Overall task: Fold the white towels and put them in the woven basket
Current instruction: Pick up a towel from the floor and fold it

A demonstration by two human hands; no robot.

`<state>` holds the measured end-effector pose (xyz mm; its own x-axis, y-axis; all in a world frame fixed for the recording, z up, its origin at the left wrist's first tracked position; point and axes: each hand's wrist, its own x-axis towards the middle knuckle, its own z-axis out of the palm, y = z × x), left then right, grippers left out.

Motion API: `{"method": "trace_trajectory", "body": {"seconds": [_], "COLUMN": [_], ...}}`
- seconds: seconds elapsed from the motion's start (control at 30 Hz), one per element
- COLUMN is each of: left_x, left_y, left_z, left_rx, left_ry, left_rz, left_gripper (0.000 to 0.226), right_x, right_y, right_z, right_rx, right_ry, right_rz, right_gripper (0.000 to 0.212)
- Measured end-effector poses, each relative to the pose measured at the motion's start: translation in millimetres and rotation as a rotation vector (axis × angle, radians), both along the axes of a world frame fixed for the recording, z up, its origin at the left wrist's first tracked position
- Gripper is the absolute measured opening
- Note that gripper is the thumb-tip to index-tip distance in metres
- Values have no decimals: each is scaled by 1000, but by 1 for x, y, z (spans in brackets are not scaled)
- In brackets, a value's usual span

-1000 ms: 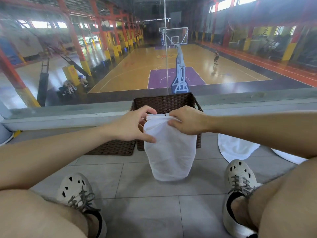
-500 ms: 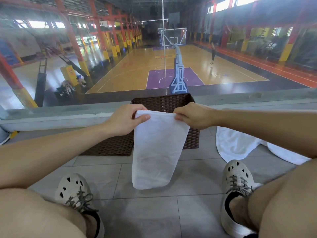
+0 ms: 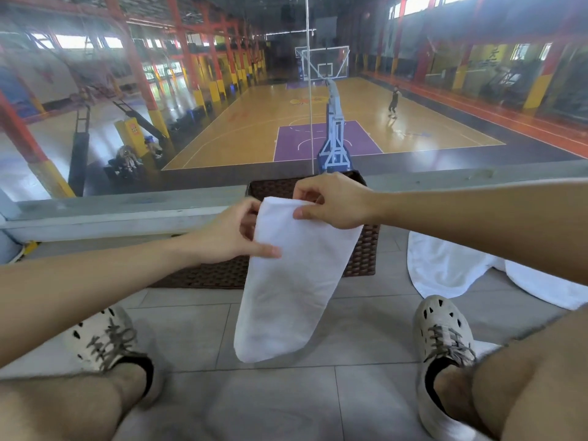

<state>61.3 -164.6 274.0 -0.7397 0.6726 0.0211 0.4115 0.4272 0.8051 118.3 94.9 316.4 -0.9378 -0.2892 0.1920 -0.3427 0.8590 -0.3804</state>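
- Currently held up in mid-air: folded white towel, a long narrow strip, lower end hanging down towards tiled floor.
- Pinched at top right corner by right hand, thumb and fingers curled onto the cloth.
- Gripped at upper left edge by left hand, thumb across the front face, fingers behind.
- Directly behind towel: woven basket, on floor against window ledge.
- Right of basket, on floor: loose white towels, spread unfolded.
- Either side of the hanging end: pale laced shoes.
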Motion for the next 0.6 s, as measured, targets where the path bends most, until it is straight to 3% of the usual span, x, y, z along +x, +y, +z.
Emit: {"method": "trace_trajectory", "body": {"seconds": [0.13,0.3,0.37,0.5,0.6], "left_x": [-1,-14,-26,-34,-23], "left_y": [-10,-17,-31,-48,-48], "left_z": [-64,-148,-159,-156,-168], "left_rx": [-169,-213,-214,-192,-233], "left_ry": [-221,-134,12,494,801], "left_rz": [-109,29,96,178,83], "left_gripper": [73,39,27,10,21], "right_x": [-10,-29,-41,-47,-18], "right_y": [4,22,39,76,97], "right_z": [7,-14,-36,-94,-156], "right_rx": [-36,-135,-130,-162,-119], "right_ry": [-60,-155,-170,-170,16], "right_rz": [37,49,21,-44,-61], "right_gripper": [11,12,7,11,23]}}
